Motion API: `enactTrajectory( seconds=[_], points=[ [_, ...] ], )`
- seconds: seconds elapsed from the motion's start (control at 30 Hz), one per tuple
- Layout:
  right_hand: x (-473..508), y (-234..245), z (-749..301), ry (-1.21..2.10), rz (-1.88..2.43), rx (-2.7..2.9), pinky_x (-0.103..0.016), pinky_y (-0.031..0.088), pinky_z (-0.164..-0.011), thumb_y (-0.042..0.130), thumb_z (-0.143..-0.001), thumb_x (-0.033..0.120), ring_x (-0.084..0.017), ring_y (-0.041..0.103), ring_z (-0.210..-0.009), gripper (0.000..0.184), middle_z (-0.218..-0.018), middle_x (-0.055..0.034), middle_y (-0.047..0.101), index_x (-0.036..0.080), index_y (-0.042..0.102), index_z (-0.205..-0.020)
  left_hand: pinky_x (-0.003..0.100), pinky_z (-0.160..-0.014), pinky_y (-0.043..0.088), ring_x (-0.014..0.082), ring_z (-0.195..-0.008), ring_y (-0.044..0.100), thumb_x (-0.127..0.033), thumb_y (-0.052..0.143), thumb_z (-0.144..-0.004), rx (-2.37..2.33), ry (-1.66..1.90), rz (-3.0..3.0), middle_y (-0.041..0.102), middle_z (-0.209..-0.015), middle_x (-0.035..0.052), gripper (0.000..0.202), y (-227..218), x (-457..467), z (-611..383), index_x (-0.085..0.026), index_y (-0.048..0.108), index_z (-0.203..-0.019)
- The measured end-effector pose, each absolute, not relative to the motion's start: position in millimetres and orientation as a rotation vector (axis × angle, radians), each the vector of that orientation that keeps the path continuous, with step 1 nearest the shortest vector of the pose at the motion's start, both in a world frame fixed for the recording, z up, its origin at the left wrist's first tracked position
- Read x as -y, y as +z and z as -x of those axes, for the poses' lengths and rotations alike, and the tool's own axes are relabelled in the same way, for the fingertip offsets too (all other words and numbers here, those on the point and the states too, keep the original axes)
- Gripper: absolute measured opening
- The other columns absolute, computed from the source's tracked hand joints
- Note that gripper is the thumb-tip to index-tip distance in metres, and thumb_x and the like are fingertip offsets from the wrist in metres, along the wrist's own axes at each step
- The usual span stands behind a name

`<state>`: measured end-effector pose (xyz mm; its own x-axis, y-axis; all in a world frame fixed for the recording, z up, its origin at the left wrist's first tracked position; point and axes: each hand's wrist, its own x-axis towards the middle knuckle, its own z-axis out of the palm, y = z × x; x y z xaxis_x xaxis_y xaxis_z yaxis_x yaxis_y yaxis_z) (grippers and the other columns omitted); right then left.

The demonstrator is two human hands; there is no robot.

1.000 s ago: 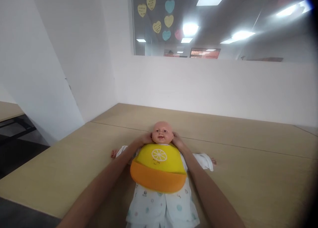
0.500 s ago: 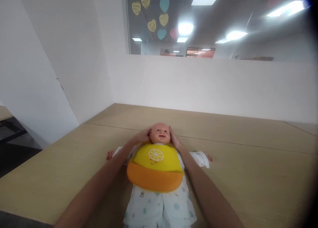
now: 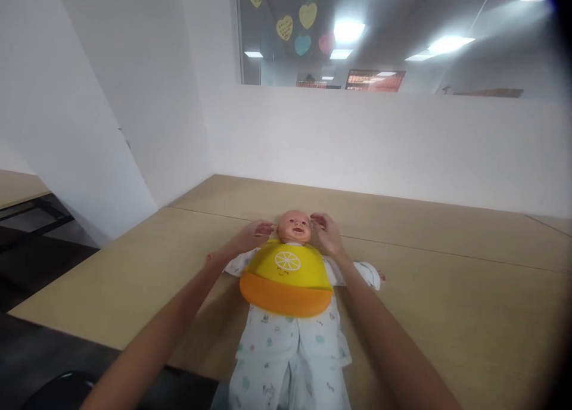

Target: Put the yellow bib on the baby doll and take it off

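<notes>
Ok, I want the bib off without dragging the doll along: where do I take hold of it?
Probably at the neck band of the bib, coming in from both sides of the head: the doll lies face up on the table, so the yellow front rests flat on its chest, hard to pinch.

Doll (image 3: 292, 291) on table (image 3: 447, 291), bib (image 3: 286, 273) on chest, hands (image 3: 250, 234) flanking head

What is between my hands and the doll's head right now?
Nothing visible. The left hand and right hand sit close on either side of the doll's head, which lies on the table. The yellow bib lies lower, on the chest, out of the way.
</notes>
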<state>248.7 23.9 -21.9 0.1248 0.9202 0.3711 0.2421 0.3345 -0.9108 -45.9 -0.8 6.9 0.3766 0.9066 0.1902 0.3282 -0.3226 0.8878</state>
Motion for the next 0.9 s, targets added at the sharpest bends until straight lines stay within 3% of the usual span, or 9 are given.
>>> enactTrajectory(
  seconds=[0.1, 0.2, 0.3, 0.37, 0.47, 0.6, 0.73, 0.9],
  points=[
    [31, 7, -263, 0.608, 1.208, 1.62, -0.041, 0.061, -0.088, 0.062, -0.087, 0.059, -0.026, 0.073, -0.103, 0.046, -0.119, -0.0161, 0.077, 0.019, 0.069, -0.108, 0.055, -0.112, 0.059, 0.0352, -0.129, 0.074, -0.056, 0.08, -0.088, -1.145, 0.842, -1.93, 0.078, -0.139, 0.0176, 0.056, 21, 41, 71, -0.019, 0.073, -0.129],
    [104, 22, -273, 0.661, 1.209, 1.962, -0.035, 0.057, -0.078, 0.062, -0.099, 0.055, -0.021, 0.069, -0.089, 0.037, -0.103, -0.0073, 0.074, 0.022, 0.071, -0.112, 0.051, -0.115, 0.057, 0.0346, -0.136, 0.071, -0.054, 0.08, -0.093, -1.096, 0.591, -2.089, 0.075, -0.146, 0.0159, 0.056, 37, 87, 85, -0.022, 0.072, -0.138],
    [167, 23, -271, 0.644, 1.204, 2.214, -0.041, 0.061, -0.094, 0.071, -0.099, 0.048, -0.024, 0.071, -0.105, 0.031, -0.118, -0.0079, 0.074, 0.025, 0.072, -0.119, 0.052, -0.124, 0.05, 0.0402, -0.151, 0.06, -0.057, 0.091, -0.084, -0.978, 0.337, -2.274, 0.062, -0.165, 0.0183, 0.087, 41, 116, 84, -0.023, 0.06, -0.158],
    [190, 22, -265, 0.532, 1.211, 2.311, -0.049, 0.06, -0.108, 0.077, -0.094, 0.04, -0.029, 0.069, -0.121, 0.039, -0.132, -0.0115, 0.072, 0.023, 0.071, -0.129, 0.055, -0.13, 0.043, 0.0438, -0.16, 0.049, -0.058, 0.094, -0.079, -0.901, 0.226, -2.368, 0.051, -0.174, 0.0201, 0.107, 38, 124, 75, -0.022, 0.049, -0.169],
    [196, 26, -255, 0.343, 1.31, 2.416, -0.055, 0.06, -0.11, 0.077, -0.09, 0.03, -0.035, 0.07, -0.125, 0.048, -0.133, -0.0163, 0.073, 0.017, 0.071, -0.136, 0.058, -0.133, 0.037, 0.0474, -0.164, 0.04, -0.058, 0.096, -0.075, -0.899, 0.117, -2.442, 0.043, -0.178, 0.0232, 0.121, 31, 124, 60, -0.019, 0.038, -0.174],
    [181, 40, -258, 0.196, 1.364, 2.443, -0.055, 0.062, -0.105, 0.077, -0.086, 0.027, -0.038, 0.075, -0.122, 0.052, -0.132, -0.0173, 0.078, 0.017, 0.073, -0.138, 0.057, -0.132, 0.036, 0.048, -0.162, 0.043, -0.061, 0.094, -0.076, -0.985, 0.091, -2.522, 0.046, -0.175, 0.0229, 0.121, 34, 126, 52, -0.019, 0.037, -0.174],
    [173, 44, -275, 0.156, 1.302, 2.146, -0.047, 0.063, -0.1, 0.073, -0.084, 0.026, -0.032, 0.078, -0.115, 0.048, -0.13, -0.0124, 0.081, 0.021, 0.073, -0.132, 0.057, -0.133, 0.036, 0.0482, -0.163, 0.043, -0.063, 0.091, -0.079, -1.054, 0.188, -2.566, 0.047, -0.175, 0.0236, 0.117, 41, 133, 54, -0.019, 0.038, -0.173],
    [182, 31, -286, 0.386, 1.398, 2.238, -0.045, 0.062, -0.105, 0.068, -0.091, 0.025, -0.029, 0.078, -0.118, 0.041, -0.13, -0.0112, 0.081, 0.02, 0.071, -0.132, 0.061, -0.135, 0.033, 0.0486, -0.167, 0.034, -0.064, 0.09, -0.082, -1.206, 0.276, -2.539, 0.036, -0.179, 0.0286, 0.124, 36, 142, 48, -0.014, 0.027, -0.176]
  ],
)
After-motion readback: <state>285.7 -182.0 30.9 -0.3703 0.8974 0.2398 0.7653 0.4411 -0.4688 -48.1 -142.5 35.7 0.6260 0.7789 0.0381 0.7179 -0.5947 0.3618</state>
